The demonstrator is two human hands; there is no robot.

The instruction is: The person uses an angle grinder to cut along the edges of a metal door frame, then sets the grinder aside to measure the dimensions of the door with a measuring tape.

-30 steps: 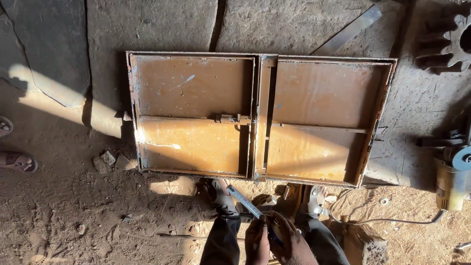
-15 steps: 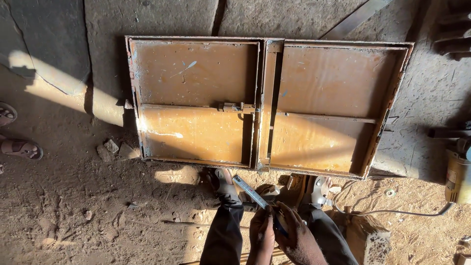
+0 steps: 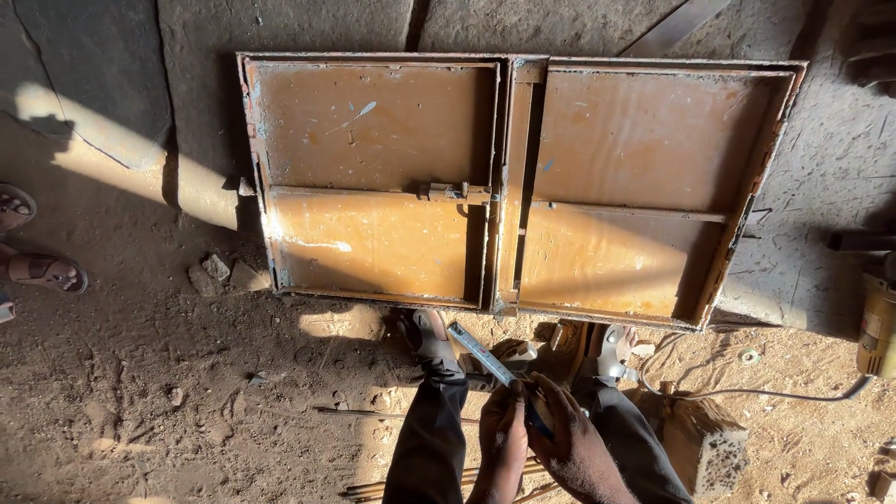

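Both hands pinch one flat metal strip low in the view, left hand and right hand closed around its near end, far end angling toward the rusty double-panel metal frame lying on the dirt floor.

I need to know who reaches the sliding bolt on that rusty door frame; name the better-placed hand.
Probably the left hand. It sits nearer the bolt on the left panel and shows only a light hold on the flat metal strip. The right hand seems wrapped around the strip's lower end.
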